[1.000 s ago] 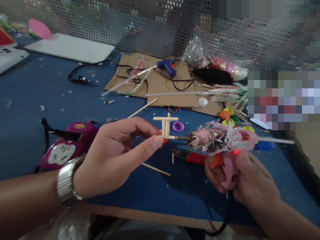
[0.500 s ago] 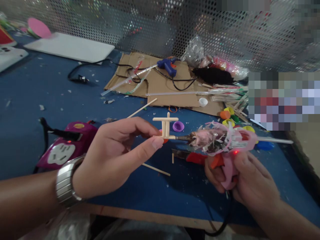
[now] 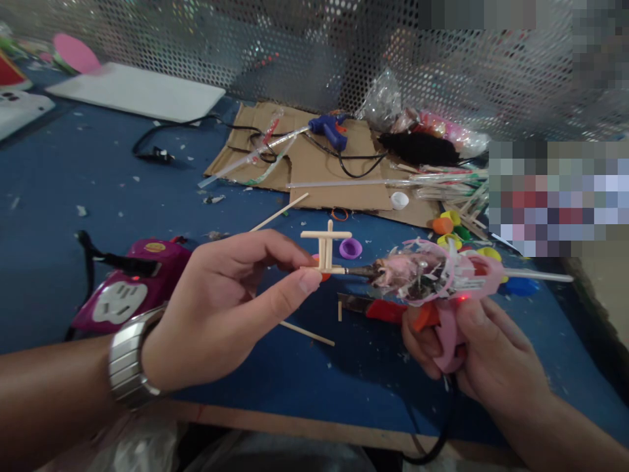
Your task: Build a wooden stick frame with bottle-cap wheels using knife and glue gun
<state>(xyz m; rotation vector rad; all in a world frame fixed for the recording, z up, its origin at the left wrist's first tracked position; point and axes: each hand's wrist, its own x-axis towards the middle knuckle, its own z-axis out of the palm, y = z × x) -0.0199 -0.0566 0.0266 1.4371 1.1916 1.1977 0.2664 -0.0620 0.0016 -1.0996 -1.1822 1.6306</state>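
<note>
Between thumb and fingertips, my left hand (image 3: 230,308) pinches the lower left end of a small wooden stick frame (image 3: 326,250), built from short round sticks. My right hand (image 3: 486,347) is wrapped round the grip of a pink glue gun (image 3: 449,334), its fingers by the orange trigger. The gun's dark nozzle points left, its tip at the right end of the frame's lower crosspiece. A clear glue stick (image 3: 538,275) juts from the gun's back. Below lie a red-handled knife (image 3: 388,311) and a short stick piece (image 3: 339,311).
A purple power strip (image 3: 132,282) sits left of my left hand. Behind are cardboard (image 3: 339,193), a blue glue gun (image 3: 329,131) and a white board (image 3: 140,93). Coloured bottle caps (image 3: 443,226), a purple cap (image 3: 350,248) and loose sticks (image 3: 307,333) lie around on the blue table.
Both hands stay nearly still, with the nozzle held at the frame's lower end. The glue stick's back end sits slightly further left than before.
</note>
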